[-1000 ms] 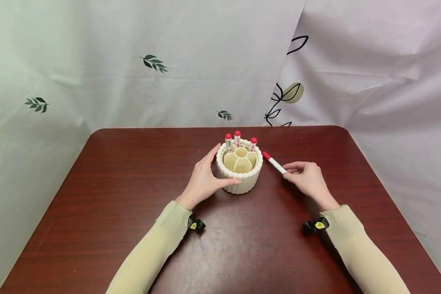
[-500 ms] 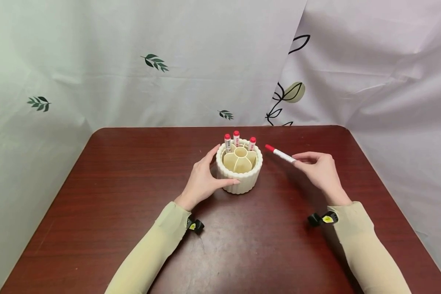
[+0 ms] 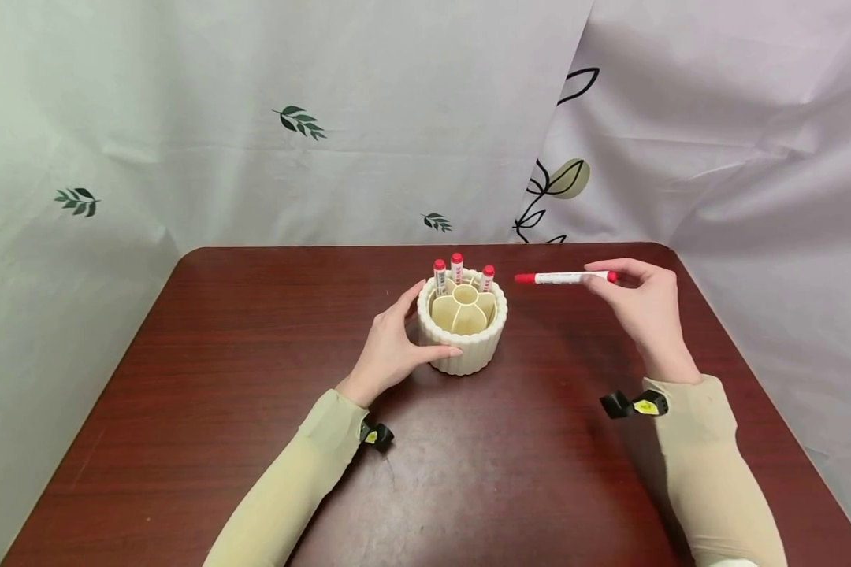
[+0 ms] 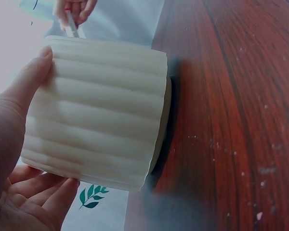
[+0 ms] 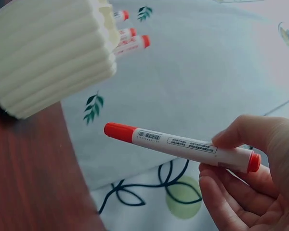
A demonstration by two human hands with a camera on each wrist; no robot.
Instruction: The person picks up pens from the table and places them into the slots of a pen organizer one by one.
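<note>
A cream ribbed pen holder [image 3: 461,354] with petal-shaped compartments stands at the middle of the table. My left hand [image 3: 390,344] grips its left side, thumb across the front and fingers round the back; the left wrist view shows the ribbed wall [image 4: 96,110] between them. Three red-capped markers stand upright in the holder's rear compartments, one of them the right marker [image 3: 488,277]. Off to the right, my right hand [image 3: 641,303] pinches a white marker [image 5: 183,148] near its rear end. It is held level above the table, red cap pointing left toward the holder.
The dark red wooden table [image 3: 255,331] reaches back to a white cloth [image 3: 362,181] with leaf prints, which also hangs at both sides. A black wrist camera [image 3: 634,405] sits on the right wrist, another [image 3: 377,435] on the left.
My right hand has lifted the marker off the table, moving up and to the right. The marker has swung from slanted to level. The left hand and holder have stayed put.
</note>
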